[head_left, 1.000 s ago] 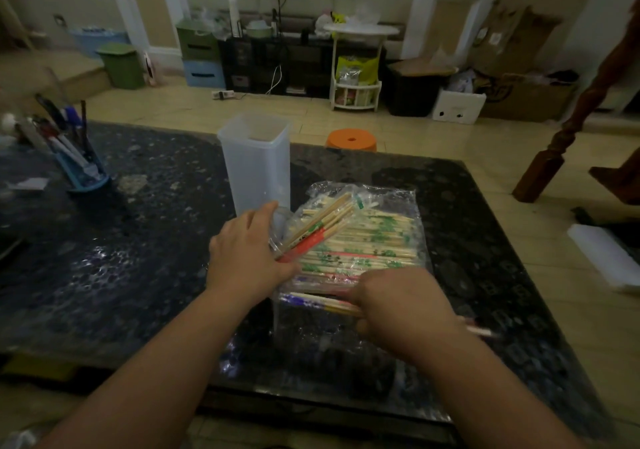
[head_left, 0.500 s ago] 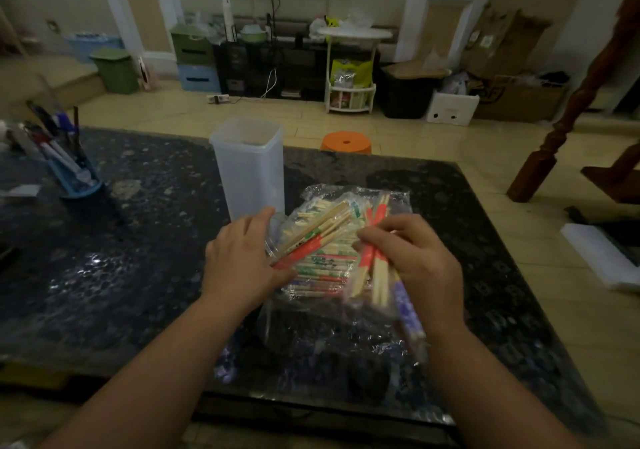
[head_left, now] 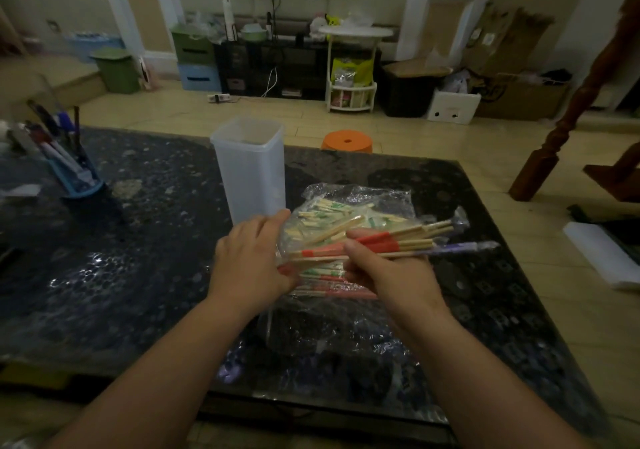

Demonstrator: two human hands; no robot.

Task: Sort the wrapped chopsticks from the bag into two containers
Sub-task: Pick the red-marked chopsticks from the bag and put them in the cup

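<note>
A clear plastic bag full of wrapped chopsticks lies on the dark table. My left hand grips several red-wrapped chopsticks just above the bag's near left side. My right hand holds another bundle of wrapped chopsticks, red-banded ones plus a purple-wrapped pair, pointing right and lying almost level. The two bundles touch between my hands. A tall translucent white container stands open-topped just behind my left hand. No other sorting container is in view.
A blue pen holder with several pens stands at the table's left. An orange stool sits beyond the far edge. A wooden post and a white slab are to the right on the floor.
My right hand pulled a bundle out of the bag's near end, lifted it, then swung it from upright to nearly level, pointing right, next to the left hand's bundle.
</note>
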